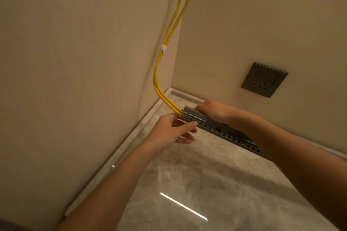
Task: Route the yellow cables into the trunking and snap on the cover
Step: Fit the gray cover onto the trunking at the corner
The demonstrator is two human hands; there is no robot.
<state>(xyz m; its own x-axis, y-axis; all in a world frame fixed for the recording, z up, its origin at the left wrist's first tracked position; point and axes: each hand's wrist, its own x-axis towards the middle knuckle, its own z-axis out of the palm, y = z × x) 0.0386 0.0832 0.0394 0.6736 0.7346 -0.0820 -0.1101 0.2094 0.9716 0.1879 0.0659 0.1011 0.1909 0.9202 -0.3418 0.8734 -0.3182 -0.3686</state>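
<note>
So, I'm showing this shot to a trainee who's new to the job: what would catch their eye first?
The yellow cables, bound by a white tie, drop down the wall corner and curve into the end of the grey slotted trunking. The right hand rests on the trunking's top near that end, and the left hand touches its slotted side. A dark wall socket sits on the wall above.
</note>
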